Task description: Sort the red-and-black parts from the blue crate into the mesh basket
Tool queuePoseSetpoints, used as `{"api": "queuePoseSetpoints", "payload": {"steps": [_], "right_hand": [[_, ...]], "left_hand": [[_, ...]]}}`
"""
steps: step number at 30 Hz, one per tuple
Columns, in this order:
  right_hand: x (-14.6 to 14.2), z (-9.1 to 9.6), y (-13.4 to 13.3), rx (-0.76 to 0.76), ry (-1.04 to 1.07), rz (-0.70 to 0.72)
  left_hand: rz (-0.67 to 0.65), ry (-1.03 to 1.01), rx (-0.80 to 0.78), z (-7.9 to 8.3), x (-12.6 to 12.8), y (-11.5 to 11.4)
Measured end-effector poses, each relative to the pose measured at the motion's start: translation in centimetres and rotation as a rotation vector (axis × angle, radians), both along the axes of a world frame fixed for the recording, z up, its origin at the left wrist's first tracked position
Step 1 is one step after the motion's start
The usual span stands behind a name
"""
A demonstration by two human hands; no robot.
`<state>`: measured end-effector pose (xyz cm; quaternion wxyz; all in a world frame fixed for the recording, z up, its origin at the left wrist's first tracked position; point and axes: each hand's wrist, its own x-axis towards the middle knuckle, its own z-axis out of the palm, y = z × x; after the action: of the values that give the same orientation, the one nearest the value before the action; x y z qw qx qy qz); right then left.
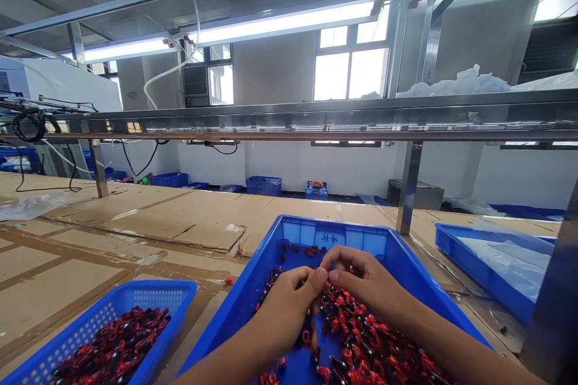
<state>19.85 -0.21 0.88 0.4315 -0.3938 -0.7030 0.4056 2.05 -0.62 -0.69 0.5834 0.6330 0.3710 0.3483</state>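
My left hand [289, 304] and my right hand [363, 280] meet above a large blue bin [424, 271]. Thumbs and fingers of both are pinched together at the tips, with a bit of red showing between them. That small red piece is mostly hidden by the fingers, so its exact shape cannot be made out. Below the hands, many small red and black parts [361, 337] lie loose in the bin, heaped toward its right and near side. A few more such parts are scattered near its far wall.
To the left stands a blue perforated basket [180, 301] holding red and dark ring-like parts [117, 337]. Another blue tray [474, 252] with white plastic sheeting is at the right. Cardboard [158, 222] covers the table. A metal shelf post [409, 186] rises behind the bin.
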Motion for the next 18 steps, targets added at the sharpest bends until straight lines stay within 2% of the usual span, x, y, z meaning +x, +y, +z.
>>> {"api": "queuePoseSetpoints", "payload": {"steps": [1, 3, 7, 13, 15, 18], "right_hand": [[-0.2, 0.1, -0.3, 0.097, -0.090, -0.020], [-0.6, 0.1, -0.9, 0.187, -0.208, -0.031], [-1.0, 0.0, -1.3, 0.203, -0.280, -0.044], [-0.7, 0.6, -1.2, 0.211, -0.284, -0.155], [-0.5, 0.8, -1.2, 0.254, -0.296, -0.120], [-0.2, 1.2, -1.3, 0.400, -0.357, -0.026]], "left_hand": [[-0.016, -0.041, -0.024, 0.1, -0.1, 0.1], [-0.054, -0.083, -0.052, 0.2, -0.2, 0.1], [-0.099, -0.104, -0.081, 0.2, -0.3, -0.1], [-0.008, -0.177, -0.225, 0.5, 0.0, -0.1], [-0.016, -0.198, -0.220, 0.7, -0.2, 0.0], [-0.025, -0.201, -0.197, 0.8, -0.5, 0.2]]}}
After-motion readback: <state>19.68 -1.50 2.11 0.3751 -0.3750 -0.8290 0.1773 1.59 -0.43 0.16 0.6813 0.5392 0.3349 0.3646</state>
